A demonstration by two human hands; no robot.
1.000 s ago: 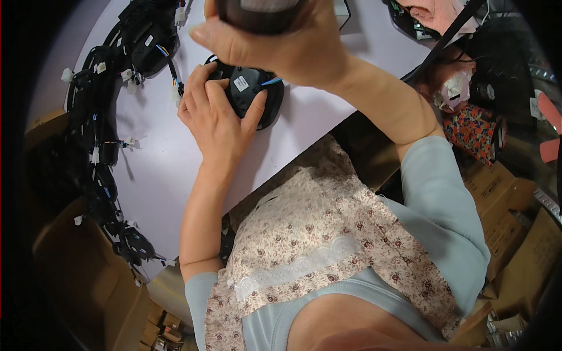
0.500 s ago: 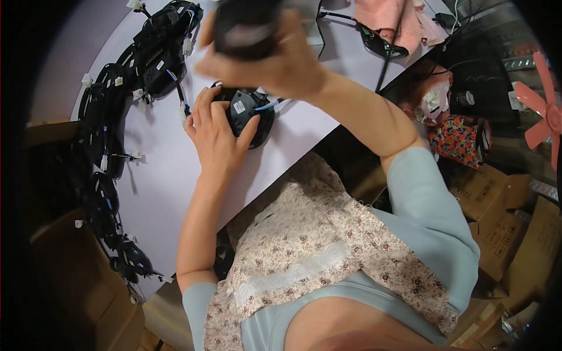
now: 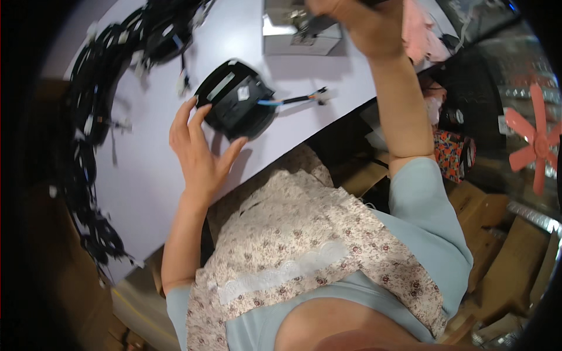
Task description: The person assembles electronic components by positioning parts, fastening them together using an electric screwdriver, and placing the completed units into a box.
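Rounded black housing [image 3: 235, 111], apparently plastic.

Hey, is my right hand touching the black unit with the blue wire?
Apart. The head view plainly shows white tabletop between your right hand and the black unit.

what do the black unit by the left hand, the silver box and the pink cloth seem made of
Black unit: probably moulded plastic, semi-gloss, from its rounded edges and soft highlights. Silver box: likely polished metal, given its mirror-like face, though a metallic coating is possible. Pink cloth: seemingly soft, matt fabric, since it lies in folds; fibre unclear.
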